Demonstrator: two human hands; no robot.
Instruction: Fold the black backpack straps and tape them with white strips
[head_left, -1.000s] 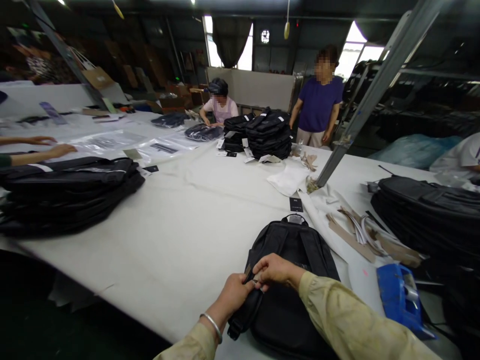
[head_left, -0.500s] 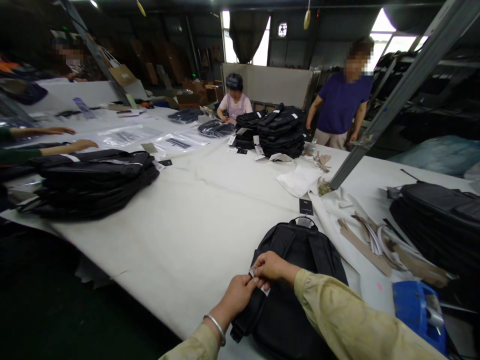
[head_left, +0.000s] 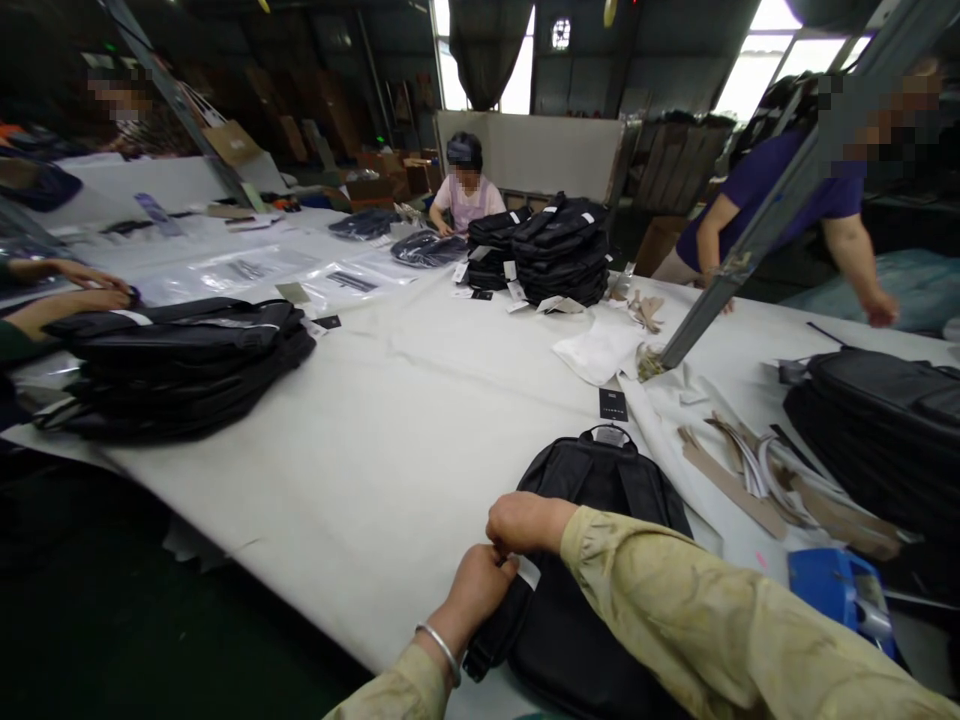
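Observation:
A black backpack (head_left: 600,490) lies flat on the white table (head_left: 405,420) right in front of me, handle pointing away. My left hand (head_left: 474,588) is closed on the bag's left edge near a small white tag (head_left: 528,572). My right hand (head_left: 523,522) is curled into a pinch just above it, fingers pressed against the left hand at the tag. A silver bangle (head_left: 444,650) sits on my left wrist. A small black label card (head_left: 613,404) lies beyond the bag's handle.
Stacks of black bags lie at left (head_left: 180,365), far centre (head_left: 559,255) and right (head_left: 885,410). Cardboard strips (head_left: 757,470) and a blue tape dispenser (head_left: 840,595) sit to the right. A slanted metal post (head_left: 720,290) meets the table. Other people work around it.
My hands have drawn closer to me along the bag's edge, the right hand curling over. The person in the purple shirt has moved right and leaned over the table.

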